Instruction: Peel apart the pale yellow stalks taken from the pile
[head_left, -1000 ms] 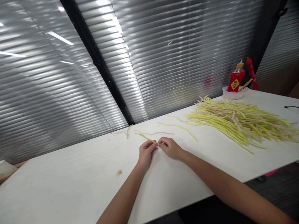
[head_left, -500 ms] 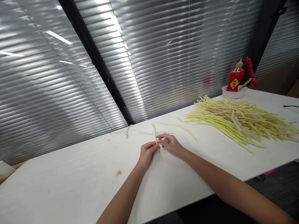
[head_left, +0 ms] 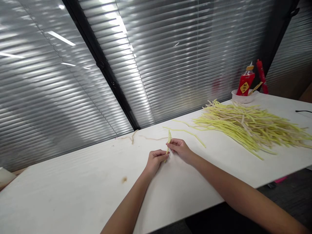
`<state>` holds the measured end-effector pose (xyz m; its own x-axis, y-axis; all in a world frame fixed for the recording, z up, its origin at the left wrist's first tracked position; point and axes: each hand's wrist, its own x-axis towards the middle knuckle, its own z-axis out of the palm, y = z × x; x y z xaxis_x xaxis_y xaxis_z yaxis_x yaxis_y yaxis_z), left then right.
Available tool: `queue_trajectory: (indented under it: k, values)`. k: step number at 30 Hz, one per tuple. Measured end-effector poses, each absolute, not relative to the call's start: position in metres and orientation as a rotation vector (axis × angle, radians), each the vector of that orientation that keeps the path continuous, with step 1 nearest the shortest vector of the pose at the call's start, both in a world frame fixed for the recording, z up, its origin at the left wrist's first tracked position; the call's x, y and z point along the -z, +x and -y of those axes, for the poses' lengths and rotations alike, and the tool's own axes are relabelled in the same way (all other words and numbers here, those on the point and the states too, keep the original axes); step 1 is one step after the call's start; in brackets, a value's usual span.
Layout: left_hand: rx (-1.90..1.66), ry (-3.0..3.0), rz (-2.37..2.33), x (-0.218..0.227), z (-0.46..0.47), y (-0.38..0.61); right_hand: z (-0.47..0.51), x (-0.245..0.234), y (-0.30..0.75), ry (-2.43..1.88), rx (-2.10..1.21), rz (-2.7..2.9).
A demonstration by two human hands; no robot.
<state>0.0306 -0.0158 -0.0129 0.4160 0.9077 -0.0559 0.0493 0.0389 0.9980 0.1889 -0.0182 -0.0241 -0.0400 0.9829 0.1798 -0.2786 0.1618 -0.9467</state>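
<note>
Both grips, left hand [head_left: 155, 159] and right hand [head_left: 179, 148], pinching upright yellow strand [head_left: 168, 140].

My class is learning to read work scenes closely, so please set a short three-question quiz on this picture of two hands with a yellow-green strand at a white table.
1. True or false: both hands hold the same strand.
2. Which side of the table bears the big pile of strands: A) the person's left, B) the person's right?
3. Fill in: the red bottle stands in a white ____.

Key
1. True: the left hand and the right hand both pinch the one strand, whose free end points up and away.
2. B: the pile of strands lies on the table to the right.
3. Bowl: the red bottle stands in the bowl.
</note>
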Motion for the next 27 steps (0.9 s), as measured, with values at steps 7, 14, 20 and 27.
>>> queue_trajectory:
  k: [7, 14, 20, 27]
  values:
    - [-0.821, 1.407, -0.926, 0.0103, 0.0175, 0.031, 0.0182, 0.0243, 0.1895, -0.872, -1.213, 1.139]
    - [-0.831, 1.506, -0.901, 0.0089, 0.0193, 0.0351, 0.0192, 0.0232, 0.1899, -0.855, -1.246, 1.151]
    - [-0.87, 1.69, -0.926, 0.0111, 0.0215, 0.0374, 0.0192, 0.0257, 0.1875, -0.837, -1.245, 1.186]
    - [-0.842, 1.857, -1.002, 0.0179, 0.0221, 0.0356, 0.02, 0.0274, 0.1851, -0.779, -1.288, 1.187]
